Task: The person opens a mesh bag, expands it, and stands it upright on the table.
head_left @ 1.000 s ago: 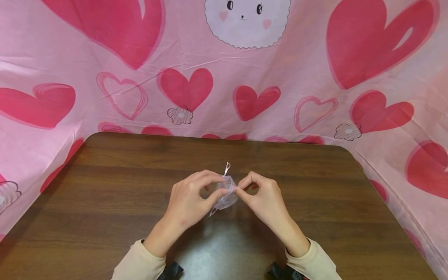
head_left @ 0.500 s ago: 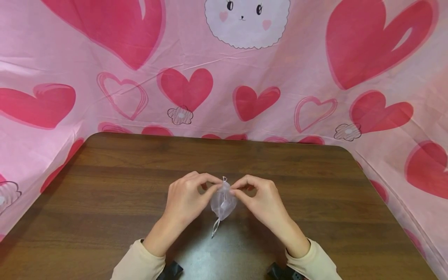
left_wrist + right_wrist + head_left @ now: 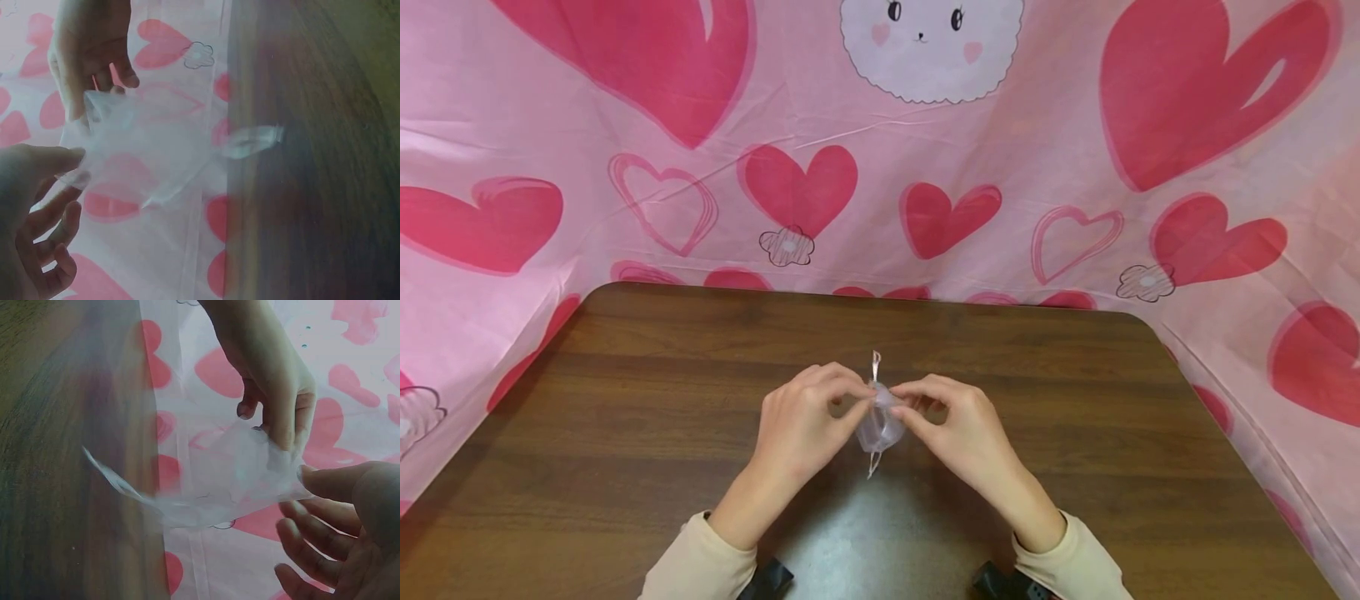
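Pinching sheer bag (image 3: pixel 880 432) from both sides, left hand (image 3: pixel 805 421), right hand (image 3: pixel 958 425), above counter (image 3: pixel 625 417) | showing more far cord (image 3: pixel 876 365), less near cord (image 3: pixel 873 464) than half-second ago | likely re-tilted, handling unfinished

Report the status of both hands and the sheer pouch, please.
Left hand, right hand: both pinching sheer pouch. Pouch held up over table, cord loops at far and near sides. No obstruction in view.

I can't make out what, if anything, is in the sheer pouch (image 3: pixel 880 431). Its drawstring loop (image 3: pixel 253 145) is a smeary blur in my left wrist view, head view's bottom edge chops both sleeves (image 3: pixel 702 562), and the top edge crops the printed white critter (image 3: pixel 931 67).
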A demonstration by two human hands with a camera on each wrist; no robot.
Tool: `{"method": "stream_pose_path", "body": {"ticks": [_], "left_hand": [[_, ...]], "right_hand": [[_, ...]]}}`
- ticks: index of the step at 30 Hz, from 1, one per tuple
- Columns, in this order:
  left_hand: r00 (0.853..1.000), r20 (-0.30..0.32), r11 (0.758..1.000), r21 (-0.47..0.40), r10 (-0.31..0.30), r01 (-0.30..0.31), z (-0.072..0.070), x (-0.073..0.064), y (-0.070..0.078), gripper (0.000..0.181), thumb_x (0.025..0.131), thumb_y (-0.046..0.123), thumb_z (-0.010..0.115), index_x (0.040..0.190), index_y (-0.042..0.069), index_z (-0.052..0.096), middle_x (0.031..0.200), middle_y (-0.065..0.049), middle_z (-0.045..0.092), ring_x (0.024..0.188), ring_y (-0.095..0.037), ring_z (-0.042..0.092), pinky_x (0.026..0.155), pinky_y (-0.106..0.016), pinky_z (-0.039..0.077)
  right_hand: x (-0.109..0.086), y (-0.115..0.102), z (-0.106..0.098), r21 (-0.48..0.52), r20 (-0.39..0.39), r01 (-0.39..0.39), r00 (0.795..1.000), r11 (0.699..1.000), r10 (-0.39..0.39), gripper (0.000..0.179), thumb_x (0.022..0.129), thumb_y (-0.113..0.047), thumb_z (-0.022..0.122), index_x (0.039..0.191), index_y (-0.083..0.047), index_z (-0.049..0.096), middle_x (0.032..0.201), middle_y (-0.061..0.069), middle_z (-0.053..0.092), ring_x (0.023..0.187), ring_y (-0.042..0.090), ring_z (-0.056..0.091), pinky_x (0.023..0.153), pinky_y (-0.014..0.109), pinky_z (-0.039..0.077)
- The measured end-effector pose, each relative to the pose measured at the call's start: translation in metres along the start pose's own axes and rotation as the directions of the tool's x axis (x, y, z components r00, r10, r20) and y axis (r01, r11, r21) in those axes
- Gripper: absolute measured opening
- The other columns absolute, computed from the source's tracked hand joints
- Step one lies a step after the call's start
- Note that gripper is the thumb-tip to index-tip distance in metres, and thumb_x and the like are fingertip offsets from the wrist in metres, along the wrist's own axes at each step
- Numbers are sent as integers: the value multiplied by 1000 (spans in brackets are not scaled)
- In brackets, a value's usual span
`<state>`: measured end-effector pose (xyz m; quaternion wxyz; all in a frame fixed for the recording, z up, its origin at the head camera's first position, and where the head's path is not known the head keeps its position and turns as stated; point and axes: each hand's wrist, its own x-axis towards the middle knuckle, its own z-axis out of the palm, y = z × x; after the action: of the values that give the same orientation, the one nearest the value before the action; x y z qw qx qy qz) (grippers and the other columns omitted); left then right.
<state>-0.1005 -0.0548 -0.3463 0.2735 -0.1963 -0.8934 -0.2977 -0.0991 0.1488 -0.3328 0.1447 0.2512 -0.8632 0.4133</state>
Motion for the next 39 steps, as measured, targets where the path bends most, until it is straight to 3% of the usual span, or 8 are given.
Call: {"method": "stream_pose_path", "body": {"ticks": [7, 17, 27, 33, 39], "left_hand": [[999, -38, 999, 27, -28, 29, 1, -2, 1, 18, 71, 18, 87, 78, 30, 75, 62, 15, 53, 55, -2, 47, 46, -26, 35], [997, -81, 999, 35, 3, -1, 2, -1, 2, 28, 71, 8, 85, 83, 30, 72, 70, 17, 61, 61, 0, 51, 48, -25, 37], [991, -129, 996, 81, 42, -31, 2, -2, -1, 22, 71, 16, 89, 84, 28, 77, 55, 12, 50, 47, -6, 44, 44, -26, 32], [995, -98, 1000, 15, 17, -16, 3, -3, 1, 26, 75, 5, 83, 90, 26, 78, 56, 12, 49, 48, -4, 38, 44, -26, 32], [999, -52, 999, -51, -5, 2, 4, -2, 3, 34, 76, -5, 76, 96, 23, 77, 75, 9, 66, 57, -7, 47, 51, -29, 40]], "right_hand": [[0, 1, 1, -32, -1, 6, 1000, 999, -6, 10, 81, -7, 82, 84, -16, 79, 82, -15, 69, 74, 2, 62, 67, 25, 51], [-1, -1, 0, 40, -13, 17, 1000, 999, -17, 14, 75, -11, 87, 77, -17, 74, 76, -17, 66, 71, 3, 61, 68, 26, 51], [0, 0, 0, 31, -40, 31, 999, 999, -29, 20, 70, -10, 89, 73, -17, 71, 75, -14, 67, 71, 3, 62, 68, 27, 51], [0, 0, 0, -9, -64, -19, 998, 1000, 19, 14, 74, -10, 87, 79, -16, 75, 75, -14, 70, 69, 2, 61, 68, 27, 52], [0, 1, 0, -29, -78, -29, 997, 999, 27, 12, 78, -8, 84, 85, -16, 77, 78, -12, 71, 71, 4, 61, 69, 33, 54]]}}
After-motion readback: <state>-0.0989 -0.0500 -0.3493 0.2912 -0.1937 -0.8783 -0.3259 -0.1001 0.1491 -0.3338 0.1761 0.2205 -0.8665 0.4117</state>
